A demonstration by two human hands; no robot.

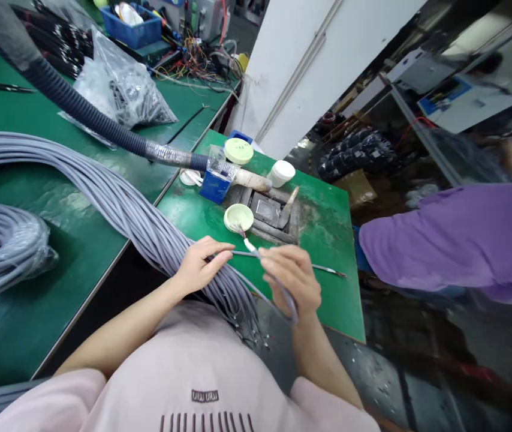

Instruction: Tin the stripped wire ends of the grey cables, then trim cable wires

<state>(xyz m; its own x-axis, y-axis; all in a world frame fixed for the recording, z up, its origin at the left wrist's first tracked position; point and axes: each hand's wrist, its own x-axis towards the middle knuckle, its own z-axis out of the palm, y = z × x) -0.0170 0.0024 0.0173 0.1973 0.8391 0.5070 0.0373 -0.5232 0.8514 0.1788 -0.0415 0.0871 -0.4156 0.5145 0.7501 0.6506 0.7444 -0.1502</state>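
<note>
My right hand (294, 279) pinches a grey cable (256, 251) near its end, with the rest of it looping down beneath my palm. White wrapping and thin bare-looking wires at that end reach into a small round cream dish (239, 215). My left hand (204, 263) rests over a thick bundle of grey cables (148, 222), its fingers stretched out and thumb apart. Close to its fingertips, another grey cable (323, 267) runs rightward across the green board, ending in stripped wires.
Behind the dish lies a square metal pot (267, 211) with a scraper-like stick (289, 207). A ribbed hose (103, 123) hangs above it. A white tub (282, 173) and a pale green lid (238, 150) stand behind. At right is a person in a purple top (454, 240).
</note>
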